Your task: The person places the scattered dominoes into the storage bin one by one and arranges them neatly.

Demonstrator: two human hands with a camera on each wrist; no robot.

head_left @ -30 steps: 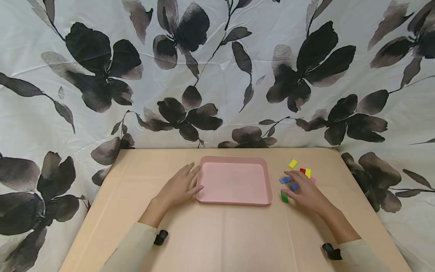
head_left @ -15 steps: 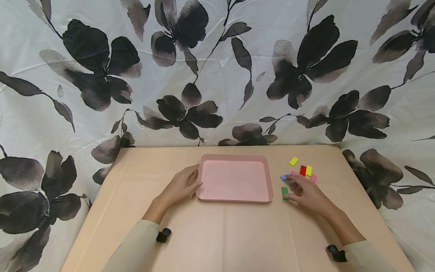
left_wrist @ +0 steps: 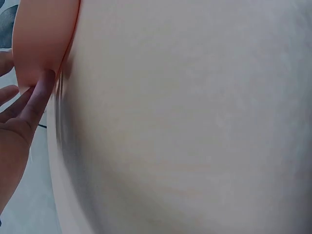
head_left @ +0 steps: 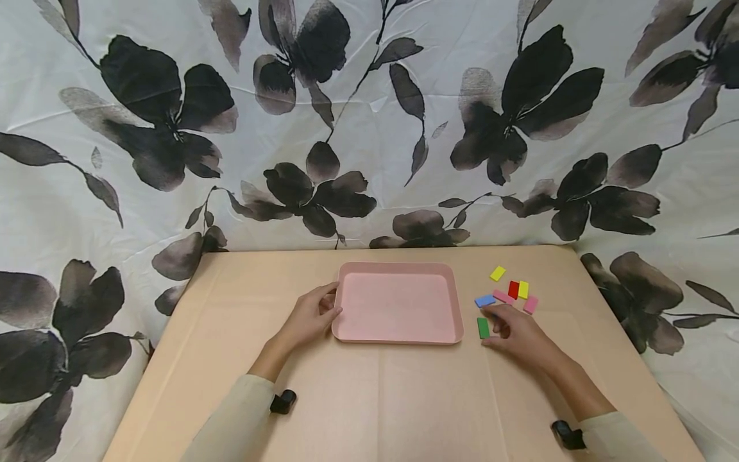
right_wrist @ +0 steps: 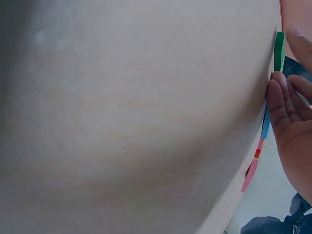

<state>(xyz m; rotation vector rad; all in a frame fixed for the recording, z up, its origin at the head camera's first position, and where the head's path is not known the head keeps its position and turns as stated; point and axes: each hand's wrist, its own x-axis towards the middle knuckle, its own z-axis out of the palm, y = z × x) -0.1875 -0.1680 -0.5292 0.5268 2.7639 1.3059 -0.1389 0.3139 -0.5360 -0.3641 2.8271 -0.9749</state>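
Note:
A pink rectangular tray (head_left: 398, 303) lies on the table. My left hand (head_left: 308, 316) is at its left edge, fingers bent round the rim and thumb on it; the left wrist view shows a finger pressed to the tray's side. To the right of the tray, my right hand (head_left: 516, 330) hovers low with bent fingers, thumb and forefinger apart. Just left of its fingertips stands a green block (head_left: 483, 328), also seen beside the fingertips in the right wrist view. Above the hand lies a blue block (head_left: 485, 300); a second blue one is hidden.
Beyond the right hand are pink blocks (head_left: 530, 304), a red block (head_left: 513, 289) and yellow blocks (head_left: 498, 273). The wooden-toned table (head_left: 427, 398) ends at a white floral cloth (head_left: 404, 128) behind. A dark band device (head_left: 568, 435) sits at the right wrist.
My left fingers have bent in from straighter to curl at the tray's rim. My right hand has moved slightly down and toward me, uncovering the red and pink blocks.

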